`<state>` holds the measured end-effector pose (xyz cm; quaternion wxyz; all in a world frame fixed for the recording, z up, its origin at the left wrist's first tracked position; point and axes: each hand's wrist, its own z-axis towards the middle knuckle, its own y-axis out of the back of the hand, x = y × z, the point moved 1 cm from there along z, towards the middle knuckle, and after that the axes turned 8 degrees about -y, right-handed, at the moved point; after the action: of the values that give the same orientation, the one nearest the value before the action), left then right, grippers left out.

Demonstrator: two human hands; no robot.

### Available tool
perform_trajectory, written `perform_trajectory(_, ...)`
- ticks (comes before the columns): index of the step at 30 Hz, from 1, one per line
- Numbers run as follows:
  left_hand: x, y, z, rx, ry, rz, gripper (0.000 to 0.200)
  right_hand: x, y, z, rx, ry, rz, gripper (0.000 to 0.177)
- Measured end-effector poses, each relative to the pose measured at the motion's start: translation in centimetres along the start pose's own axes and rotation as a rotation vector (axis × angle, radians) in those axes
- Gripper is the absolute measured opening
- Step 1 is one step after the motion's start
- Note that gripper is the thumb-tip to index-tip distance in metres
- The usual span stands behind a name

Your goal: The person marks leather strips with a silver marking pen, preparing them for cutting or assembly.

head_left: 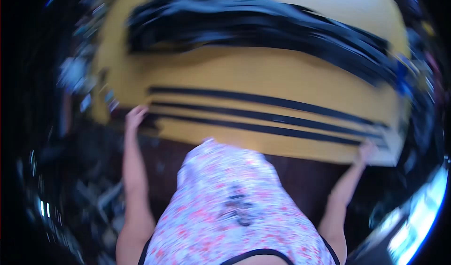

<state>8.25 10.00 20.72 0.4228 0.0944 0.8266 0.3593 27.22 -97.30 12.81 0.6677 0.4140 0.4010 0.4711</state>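
Three long, narrow black strips (263, 117) lie side by side across the yellow table (225, 70). My left hand (136, 116) is at the table's near left edge, its fingers bent and closed at the left end of the nearest black strip (263, 130). Over at the near right corner, my right hand (367, 150) closes on the other end of that same strip, which runs straight between the two hands. Motion smears the fingertips of both hands.
A thick bundle of long black strips (263, 23) stretches across the far part of the table. A pale flat piece (389, 147) lies at the near right corner, by my right hand. Blurred clutter surrounds the table, and a bright area (420, 218) shows at lower right.
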Motion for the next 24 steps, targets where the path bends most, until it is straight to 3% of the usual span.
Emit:
perform_trajectory(1,0.5,-0.2,0.2,0.007,0.020,-0.036,0.026,0.5,-0.1,-0.8,-0.038,-0.036,-0.110,0.016)
perform_trajectory(2,-2.3,-0.5,-0.5,0.022,0.027,0.057,0.030,2.6,2.4,0.3,0.275,-0.164,-0.193,0.022)
perform_trajectory(3,1.1,-0.2,0.7,-0.044,-0.139,0.142,0.029,4.7,4.0,0.9,0.287,-0.384,-0.237,0.029)
perform_trajectory(4,5.3,0.9,2.9,0.100,-0.071,0.017,0.019,4.5,3.1,0.3,0.158,-0.503,-0.224,0.039)
perform_trajectory(5,6.6,1.0,3.1,0.186,-0.079,-0.208,0.014,5.6,6.2,1.5,0.359,-0.801,0.022,0.052)
perform_trajectory(6,6.9,0.6,2.6,0.118,-0.156,-0.075,0.014,5.3,5.2,0.7,0.420,-0.879,0.040,0.062)
perform_trajectory(7,6.8,1.8,2.8,0.173,-0.060,-0.184,0.010,6.5,6.3,0.5,0.456,-0.936,0.129,0.066)
perform_trajectory(13,4.2,1.5,2.4,0.140,0.169,-0.018,0.010,5.8,5.3,0.0,0.414,-0.963,0.121,0.065)
perform_trajectory(20,1.1,0.9,1.4,0.117,0.240,0.072,0.012,6.2,5.8,0.0,0.369,-0.937,0.120,0.066)
perform_trajectory(24,1.9,1.1,1.8,0.136,0.215,0.077,0.014,6.3,6.1,0.5,0.442,-0.975,0.109,0.063)
